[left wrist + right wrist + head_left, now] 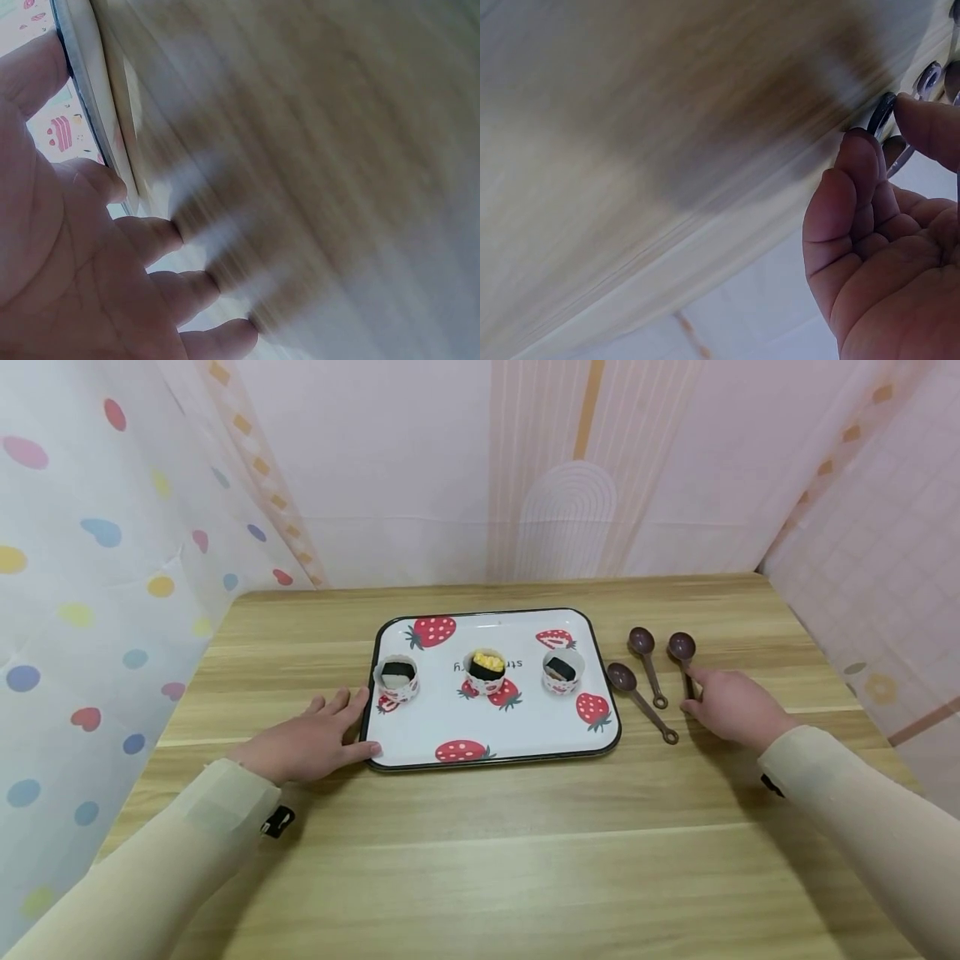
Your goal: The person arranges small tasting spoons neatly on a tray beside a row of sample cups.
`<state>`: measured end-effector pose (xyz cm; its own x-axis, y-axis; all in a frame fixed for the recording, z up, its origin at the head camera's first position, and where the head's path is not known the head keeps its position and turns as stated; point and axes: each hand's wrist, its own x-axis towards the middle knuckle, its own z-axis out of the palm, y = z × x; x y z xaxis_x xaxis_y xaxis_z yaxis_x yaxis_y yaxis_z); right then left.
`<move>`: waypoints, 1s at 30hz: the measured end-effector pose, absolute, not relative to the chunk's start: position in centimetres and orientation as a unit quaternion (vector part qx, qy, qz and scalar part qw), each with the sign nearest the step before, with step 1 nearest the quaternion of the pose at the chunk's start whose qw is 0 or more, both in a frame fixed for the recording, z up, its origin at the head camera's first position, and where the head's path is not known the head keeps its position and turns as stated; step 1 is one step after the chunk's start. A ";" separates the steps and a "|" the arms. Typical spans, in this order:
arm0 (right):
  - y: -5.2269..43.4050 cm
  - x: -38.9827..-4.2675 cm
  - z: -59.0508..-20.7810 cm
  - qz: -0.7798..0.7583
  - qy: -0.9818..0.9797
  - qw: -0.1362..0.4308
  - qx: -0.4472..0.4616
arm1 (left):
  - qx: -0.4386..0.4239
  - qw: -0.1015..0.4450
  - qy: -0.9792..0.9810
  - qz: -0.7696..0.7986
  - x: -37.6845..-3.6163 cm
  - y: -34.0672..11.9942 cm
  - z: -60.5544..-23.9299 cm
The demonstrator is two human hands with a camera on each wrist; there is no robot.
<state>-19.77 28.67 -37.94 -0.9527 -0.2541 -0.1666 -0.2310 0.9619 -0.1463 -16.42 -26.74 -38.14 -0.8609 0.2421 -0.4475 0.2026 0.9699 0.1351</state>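
My left hand [307, 745] lies at the left edge of the white strawberry-print tray [525, 727], fingers fairly straight and thumb over its rim. In the left wrist view, the fingertips [169, 231] reach down beside the tray edge. Over on the right, my right hand [738, 703] pinches the handle of a dark brown measuring spoon [682, 646] between thumb and fingers; the handle's ring end [883, 114] shows in the right wrist view. Two more brown measuring spoons, one upper [641, 641] and one lower [622, 677], lie between that hand and the tray.
Three paper cups stand in a row on the tray: the left cup [401, 693] and right cup [561, 683] hold black-banded sushi pieces, the middle cup [486, 685] one with yellow topping. A wood-grain table [480, 860] lies beneath, with patterned curtains [420, 460] behind and at both sides.
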 end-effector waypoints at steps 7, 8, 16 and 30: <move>28.8 -19.9 -37.9 -0.071 0.987 0.090 -0.114 | 0.121 0.231 0.964 0.042 -16.5 -26.8 -38.1; 28.8 -20.0 -37.9 -0.072 0.987 0.090 -0.113 | 0.121 0.231 0.964 0.042 -16.5 -26.8 -38.1; 28.7 -20.1 -37.7 -0.102 0.985 0.108 -0.090 | 0.116 0.238 0.963 0.048 -16.5 -26.7 -38.1; 28.8 -20.2 -38.1 -0.101 0.985 0.104 -0.091 | 0.118 0.236 0.964 0.046 -16.5 -26.7 -37.9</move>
<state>-20.23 28.84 -38.09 -0.9619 -0.2000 -0.1865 -0.1581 0.9632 -0.2175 -16.45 -26.72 -37.95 -0.8613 0.2485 -0.4431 0.2053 0.9681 0.1438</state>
